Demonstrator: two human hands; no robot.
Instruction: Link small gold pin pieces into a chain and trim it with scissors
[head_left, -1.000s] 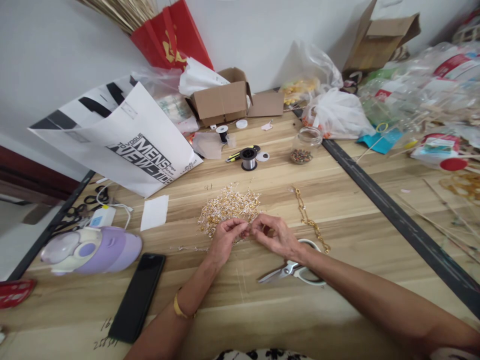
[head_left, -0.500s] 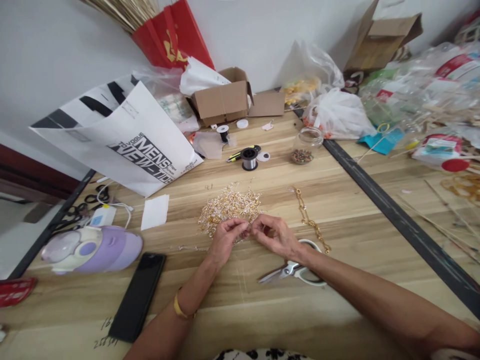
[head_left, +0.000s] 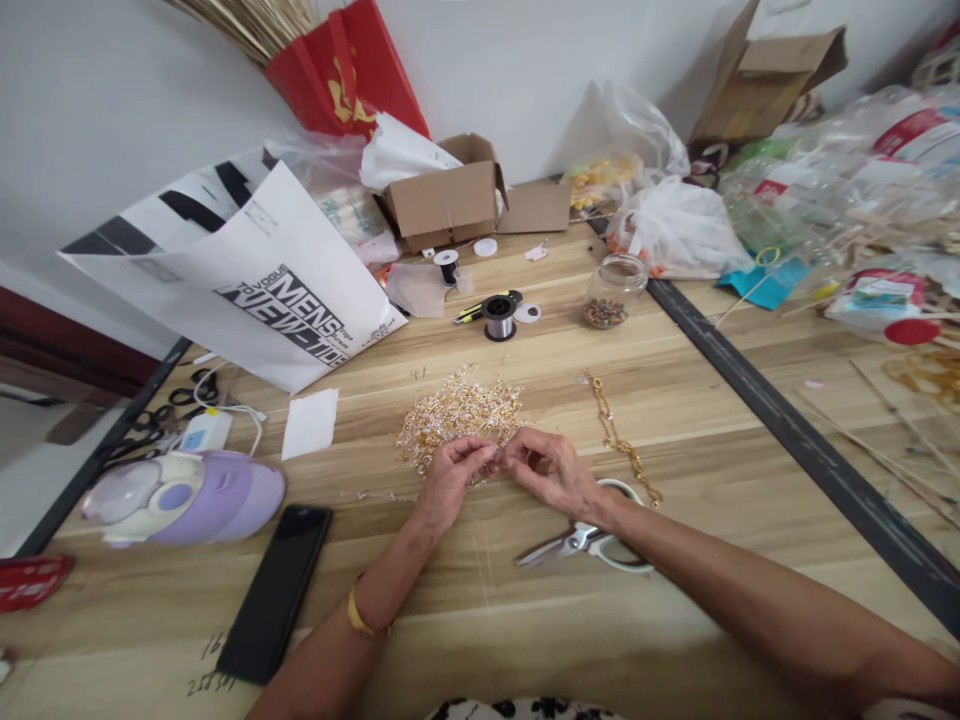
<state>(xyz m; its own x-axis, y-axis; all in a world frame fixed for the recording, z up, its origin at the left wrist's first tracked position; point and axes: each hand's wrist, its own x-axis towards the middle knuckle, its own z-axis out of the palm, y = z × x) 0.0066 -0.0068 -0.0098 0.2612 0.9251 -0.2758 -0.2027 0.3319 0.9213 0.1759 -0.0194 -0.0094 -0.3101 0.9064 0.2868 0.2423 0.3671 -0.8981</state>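
Note:
My left hand [head_left: 455, 477] and my right hand [head_left: 550, 467] meet fingertip to fingertip at the near edge of a pile of gold and clear beads [head_left: 457, 412]. Both are closed in a pinch; what lies between the fingers is too small to make out. A thin beaded strand [head_left: 386, 497] runs along the table to the left of my left hand. Under my right wrist lie white-handled scissors [head_left: 577, 540], partly covered by the forearm. A gold chain [head_left: 616, 437] rests to the right of my right hand.
Behind the pile stand a wire spool [head_left: 499, 318], a cutter knife [head_left: 469, 313] and a jar of beads [head_left: 613, 292]. A black phone [head_left: 276, 590], a purple bottle [head_left: 225, 497] and a white paper bag [head_left: 262, 280] are on the left. Plastic bags [head_left: 667, 225] sit at the back right.

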